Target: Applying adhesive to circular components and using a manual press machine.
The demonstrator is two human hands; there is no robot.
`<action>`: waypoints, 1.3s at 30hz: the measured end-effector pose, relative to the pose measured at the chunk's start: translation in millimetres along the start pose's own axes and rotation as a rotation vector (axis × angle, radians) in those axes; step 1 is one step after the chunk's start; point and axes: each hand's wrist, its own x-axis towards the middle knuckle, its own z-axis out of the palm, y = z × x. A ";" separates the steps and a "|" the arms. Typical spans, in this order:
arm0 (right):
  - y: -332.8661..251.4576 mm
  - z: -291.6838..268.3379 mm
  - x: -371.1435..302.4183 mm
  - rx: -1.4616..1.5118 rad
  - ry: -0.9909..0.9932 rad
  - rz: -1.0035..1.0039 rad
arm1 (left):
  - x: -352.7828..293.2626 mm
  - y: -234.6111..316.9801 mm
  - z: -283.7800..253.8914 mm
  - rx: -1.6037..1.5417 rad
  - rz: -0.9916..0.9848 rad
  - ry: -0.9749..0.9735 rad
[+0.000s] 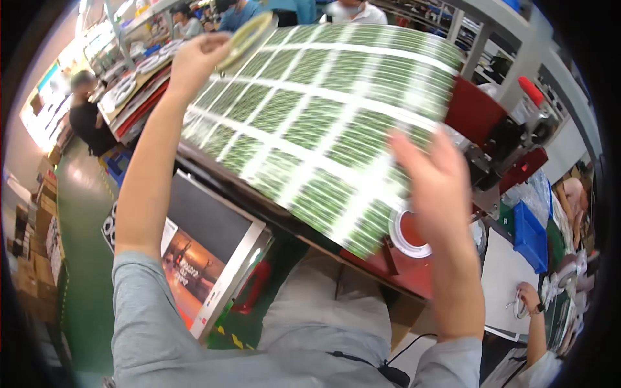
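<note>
A large glossy sheet point(304, 116) with green blocks in a white grid lies tilted across the work surface in front of me. Beyond its far left edge, my left hand point(202, 59) is closed on a pale yellow tape roll point(247, 40), its ring standing on edge. My right hand point(438, 184) hovers at the sheet's right side, smeared by motion. Its thumb and fingers look apart, with nothing visible between them. Partly behind that wrist, a white ring point(398, 240) surrounds a reddish-brown middle on the red surface.
A red-handled machine point(517, 129) stands right of the sheet. Farther right are a blue tray point(530, 236) and another person's hand point(529, 296) over a pale board. Below left sits a framed dark panel point(213, 226). Several people work at the back and left.
</note>
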 end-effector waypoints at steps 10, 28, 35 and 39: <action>-22.6 -341.9 -354.6 -0.252 0.654 0.110 | -91.7 108.3 28.7 -0.471 0.031 -0.280; 79.2 -225.1 -868.9 0.236 2.033 0.863 | -231.1 217.6 165.3 -0.650 0.348 -1.070; 166.0 -302.8 -878.9 0.181 1.930 1.197 | -236.4 214.5 163.2 -0.660 0.076 -1.092; 208.9 -328.3 -782.0 -0.006 0.948 2.358 | -245.2 226.2 176.3 -0.633 0.100 -1.102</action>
